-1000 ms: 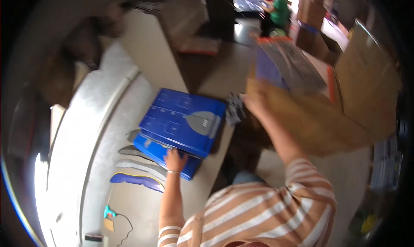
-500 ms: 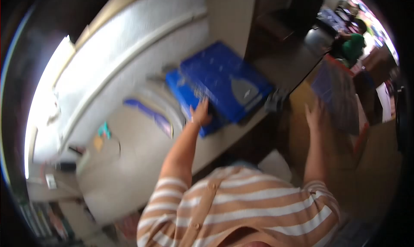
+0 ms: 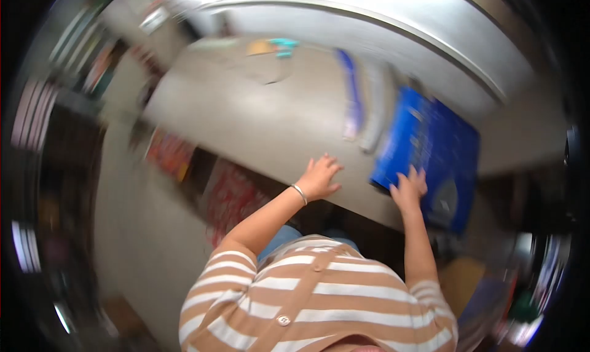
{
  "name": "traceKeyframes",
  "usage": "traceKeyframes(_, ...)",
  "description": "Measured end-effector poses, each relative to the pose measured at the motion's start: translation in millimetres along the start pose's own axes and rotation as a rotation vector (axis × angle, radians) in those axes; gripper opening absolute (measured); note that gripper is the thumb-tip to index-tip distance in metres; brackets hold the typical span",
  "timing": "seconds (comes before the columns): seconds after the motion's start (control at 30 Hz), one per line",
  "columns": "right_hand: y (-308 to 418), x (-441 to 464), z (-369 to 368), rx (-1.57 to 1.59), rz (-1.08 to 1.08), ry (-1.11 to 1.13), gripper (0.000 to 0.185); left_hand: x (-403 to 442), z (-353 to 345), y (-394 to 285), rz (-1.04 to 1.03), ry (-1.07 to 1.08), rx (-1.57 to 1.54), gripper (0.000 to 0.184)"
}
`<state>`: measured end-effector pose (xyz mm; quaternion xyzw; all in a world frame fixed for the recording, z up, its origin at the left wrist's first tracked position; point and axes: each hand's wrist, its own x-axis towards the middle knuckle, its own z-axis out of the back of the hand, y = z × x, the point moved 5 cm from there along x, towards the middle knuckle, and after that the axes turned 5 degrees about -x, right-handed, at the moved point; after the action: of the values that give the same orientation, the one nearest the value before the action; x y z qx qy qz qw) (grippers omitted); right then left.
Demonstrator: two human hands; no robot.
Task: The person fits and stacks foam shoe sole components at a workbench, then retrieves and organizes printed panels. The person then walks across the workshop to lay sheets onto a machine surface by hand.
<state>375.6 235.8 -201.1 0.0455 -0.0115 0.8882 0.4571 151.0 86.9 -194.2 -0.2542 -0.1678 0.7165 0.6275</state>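
My left hand point(image 3: 321, 178), with a bracelet at its wrist, is open near the front edge of the table point(image 3: 246, 106), fingers spread and holding nothing. Farther right, my right hand point(image 3: 410, 189) reaches over the near left part of a flat blue case or folder point(image 3: 452, 161). Its fingers are apart and appear to touch the blue surface. A brighter blue flat piece point(image 3: 399, 130) lies along the left side of it. Left of these are a long curved grey strip point(image 3: 375, 106) and a narrow purple-blue strip point(image 3: 351, 87). Motion blur hides their details.
A turquoise object point(image 3: 284, 47) and an orange-tan piece point(image 3: 260, 47) lie at the table's far left. A white wall ledge point(image 3: 393, 29) runs behind. Red patterned bags or packages point(image 3: 230, 195) are below the front edge. Blurred shelves stand at the left.
The view has swung left, so the table now fills the middle. My left hand has come off the blue pieces; my right hand has moved from the brown cardboard at the right onto them.
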Motion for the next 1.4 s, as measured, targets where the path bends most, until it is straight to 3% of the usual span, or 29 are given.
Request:
traceKeyframes(0.07,30,8,-12,0.373,0.123,0.055,0.045,-80,20,57,0.134,-0.122,-0.218,0.045)
traceKeyframes(0.13,113,15,42,0.658,0.412,0.108,0.041,-173,56,102,0.400,-0.290,-0.321,0.036)
traceKeyframes(0.2,192,10,57,1.148,0.348,0.447,0.036,-275,102,122,0.469,-0.646,-0.217,0.028)
traceKeyframes(0.27,271,5,90,1.270,0.613,0.680,0.035,-371,140,118,0.647,-0.908,-0.240,0.025)
traceKeyframes(0.3,316,-9,117,1.266,0.800,0.720,0.035,-419,157,105,0.636,-1.015,-0.277,0.022)
traceKeyframes(0.37,405,-51,174,1.381,1.100,0.849,0.036,-504,179,83,0.521,-1.115,-0.398,0.023)
traceKeyframes(0.4,447,-75,201,1.513,1.216,0.938,0.038,-543,194,66,0.418,-1.170,-0.693,0.028)
traceKeyframes(0.43,484,-105,224,1.724,1.282,1.194,0.039,-574,200,48,0.309,-1.206,-1.012,0.032)
traceKeyframes(0.47,521,-134,247,1.916,1.312,1.472,0.041,-596,211,30,-0.034,-1.174,-1.124,0.035)
traceKeyframes(0.53,589,-191,285,2.043,1.404,2.010,0.035,-637,245,-12,-0.397,-1.089,-1.271,0.034)
traceKeyframes(0.63,658,-262,330,1.783,1.610,2.721,0.029,-685,278,-40,-0.724,-0.871,-1.090,0.032)
traceKeyframes(0.7,697,-294,353,1.528,1.668,3.004,0.026,-718,291,-31,-0.828,-0.800,-0.993,0.031)
traceKeyframes(0.97,902,-314,350,1.004,1.514,3.496,0.034,-841,344,101,-1.018,-0.722,-0.743,0.029)
traceKeyframes(1.03,974,-312,343,0.878,1.348,3.624,0.040,-875,369,142,-1.045,-0.723,-0.688,0.029)
traceKeyframes(1.07,1005,-307,344,0.627,1.180,3.755,0.037,-892,383,161,-1.058,-0.723,-0.659,0.029)
traceKeyframes(1.13,1068,-290,353,0.365,1.031,3.842,0.035,-930,407,193,-1.123,-0.718,-0.588,0.029)
traceKeyframes(1.17,1102,-286,353,0.363,1.068,3.812,0.033,-952,415,208,-1.177,-0.701,-0.525,0.029)
traceKeyframes(1.2,1132,-281,350,0.471,1.220,3.749,0.031,-968,424,219,-1.213,-0.672,-0.435,0.030)
traceKeyframes(1.27,1196,-274,346,0.632,1.597,3.525,0.029,-1007,428,248,-1.235,-0.628,0.040,0.029)
traceKeyframes(1.33,1253,-259,335,0.767,2.053,3.161,0.029,-1024,450,326,-0.823,-0.741,-0.704,0.013)
traceKeyframes(1.4,1310,-235,310,0.877,2.539,2.596,0.030,-1089,410,389,-0.616,-1.347,-0.534,0.029)
